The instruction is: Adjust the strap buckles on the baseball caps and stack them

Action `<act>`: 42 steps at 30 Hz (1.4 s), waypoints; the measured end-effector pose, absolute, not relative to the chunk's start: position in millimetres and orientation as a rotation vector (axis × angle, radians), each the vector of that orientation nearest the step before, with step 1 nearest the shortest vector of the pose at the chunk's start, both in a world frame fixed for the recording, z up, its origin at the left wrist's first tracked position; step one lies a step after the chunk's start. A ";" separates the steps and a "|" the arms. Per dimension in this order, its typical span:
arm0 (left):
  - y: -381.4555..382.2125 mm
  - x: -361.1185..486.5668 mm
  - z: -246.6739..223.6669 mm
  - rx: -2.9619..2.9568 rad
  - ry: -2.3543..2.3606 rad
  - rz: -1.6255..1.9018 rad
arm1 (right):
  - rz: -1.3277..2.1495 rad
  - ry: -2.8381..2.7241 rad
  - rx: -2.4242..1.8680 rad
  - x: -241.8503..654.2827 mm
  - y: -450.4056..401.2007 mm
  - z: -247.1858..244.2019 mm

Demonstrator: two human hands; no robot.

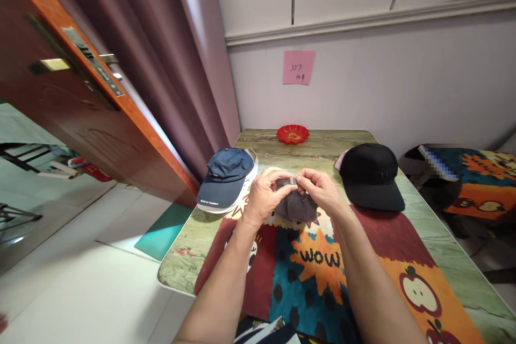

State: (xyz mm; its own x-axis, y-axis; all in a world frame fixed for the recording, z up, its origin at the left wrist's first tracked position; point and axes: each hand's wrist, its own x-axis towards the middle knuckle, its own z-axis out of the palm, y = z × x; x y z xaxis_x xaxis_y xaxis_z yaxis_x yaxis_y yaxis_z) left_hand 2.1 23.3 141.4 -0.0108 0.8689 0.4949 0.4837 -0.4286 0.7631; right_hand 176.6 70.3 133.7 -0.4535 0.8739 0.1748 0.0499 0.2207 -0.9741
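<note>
One long mauve curtain (145, 37), hanging at the left beside a brown wooden door (121, 129) with a metal handle. One table (181, 263), green wood-grain top, rounded corners, its far edge near the pale wall (363, 80). One printed mat (294, 301), laid on the table in front of me: maroon, teal and orange blocks, apple pictures, the word WOW. One black cap (370, 172), on the right of the table, brim toward me, a pinkish piece showing at its left edge. One navy cap (228, 172), on the left, small white lettering on the brim, a white edge showing from under it. One dark grey cap (296, 208), between those two, held in both my hands over the far part of the mat. My left hand (262, 199): fingers closed, thumb and fingertips pinching the strap end at the buckle. My right hand (322, 189): fingers bent, thumb and forefinger pinched together just beside the buckle, on the strap. One red scalloped dish (293, 134), near the table's far edge. One pink note (299, 67), handwritten, on the wall above the dish. One small metal buckle (292, 181), on the grey cap's strap.
</note>
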 end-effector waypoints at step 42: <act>22.3 6.6 140.3 1.461 1.411 1.528 | 1.185 -1.687 -0.859 158.0 67.1 119.2</act>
